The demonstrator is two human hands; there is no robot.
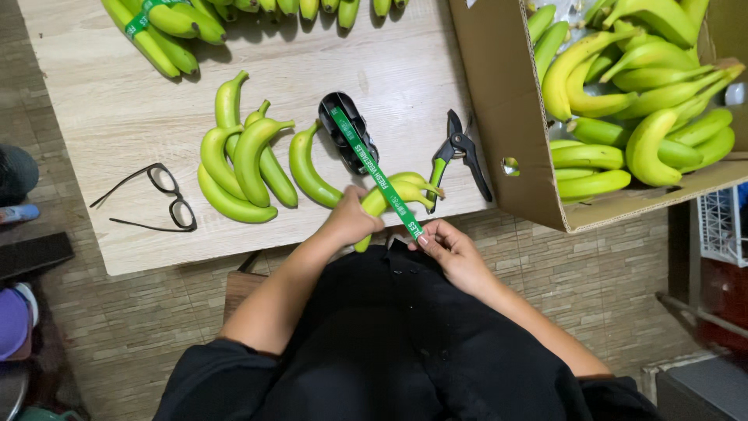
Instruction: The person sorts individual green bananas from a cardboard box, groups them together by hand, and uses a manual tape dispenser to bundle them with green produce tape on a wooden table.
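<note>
Head view, looking down over the near edge of a pale wooden table (125, 117). Left hand (351, 222) is closed around a small bunch of yellow-green bananas (405, 191) held at the table's front edge, fingers wrapped about the lower part of the bunch. Right hand (452, 249) pinches the free end of a green printed tape (382, 183) between thumb and fingertips; the strip runs taut up across the bunch to a black tape dispenser (347, 132) standing on the table just behind. Judgement: the tape is thin, light and limp, likely sticky on one face, so it is best held by its very end and kept under tension; the bananas are firm but bruise under hard squeezing, so a grip low on the curved fingers seems apt. Black-handled pruning shears (460, 152) lie just right of the bunch. Loose green bananas (249, 160) lie left, black-framed glasses (160, 199) further left, taped bunches (164, 27) at the far edge, and a cardboard box (499, 117) of bananas at right.
</note>
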